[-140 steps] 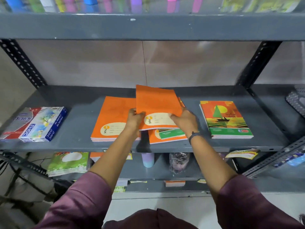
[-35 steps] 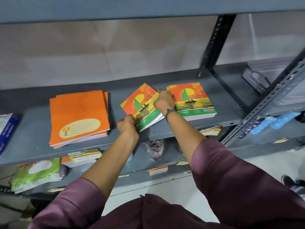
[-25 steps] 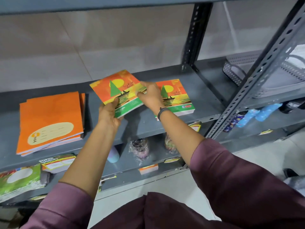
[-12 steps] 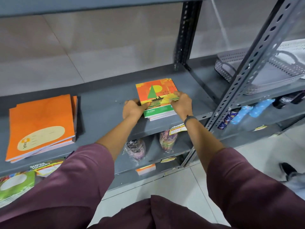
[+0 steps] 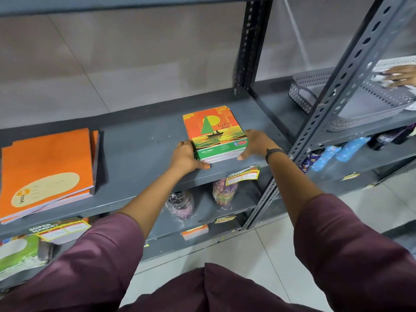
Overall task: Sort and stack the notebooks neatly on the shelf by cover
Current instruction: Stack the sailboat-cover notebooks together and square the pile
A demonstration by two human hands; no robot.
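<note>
The left hand (image 5: 184, 157) and right hand (image 5: 254, 143) clamp the sides of a stack of orange-and-green sailboat-cover notebooks (image 5: 213, 129), near the front of the grey metal shelf (image 5: 139, 149). A stack of plain orange notebooks (image 5: 47, 167) lies well apart, leftward.

Orange notebook stack (image 5: 47, 167) cropped at left edge. Left hand (image 5: 184, 156): fingertips hidden beside sailboat notebook stack (image 5: 213, 131). Other person's hand (image 5: 403, 75) cropped at right edge.
</note>
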